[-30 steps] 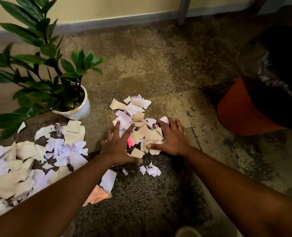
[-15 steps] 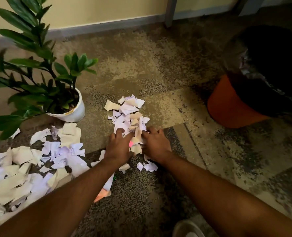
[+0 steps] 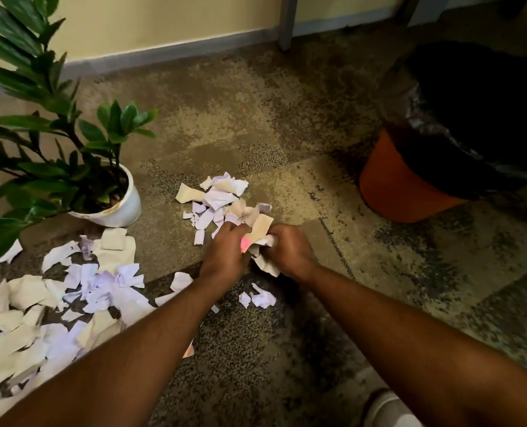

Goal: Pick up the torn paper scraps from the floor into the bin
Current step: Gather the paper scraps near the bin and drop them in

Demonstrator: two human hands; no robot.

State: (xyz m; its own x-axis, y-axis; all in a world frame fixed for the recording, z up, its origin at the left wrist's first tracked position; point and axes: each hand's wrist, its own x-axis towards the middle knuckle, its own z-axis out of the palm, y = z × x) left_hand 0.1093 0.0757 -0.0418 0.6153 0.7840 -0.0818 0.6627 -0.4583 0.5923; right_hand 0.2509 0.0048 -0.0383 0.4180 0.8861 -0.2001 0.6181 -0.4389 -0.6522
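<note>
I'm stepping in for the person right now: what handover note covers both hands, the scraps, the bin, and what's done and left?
Left hand and right hand: both grip one bunch of gathered scraps between them, low over the carpet.
Small pile lies just beyond the hands; a few bits just behind.
Large pile spreads far left, near the potted plant.
Bin, orange with black liner, stands to the right.
Done: one bunch gathered.
Left: drop it in, then clear everything else.

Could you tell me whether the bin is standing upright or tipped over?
Tipped. The bin leans on the floor, its black liner mouth angled toward the scraps.
</note>
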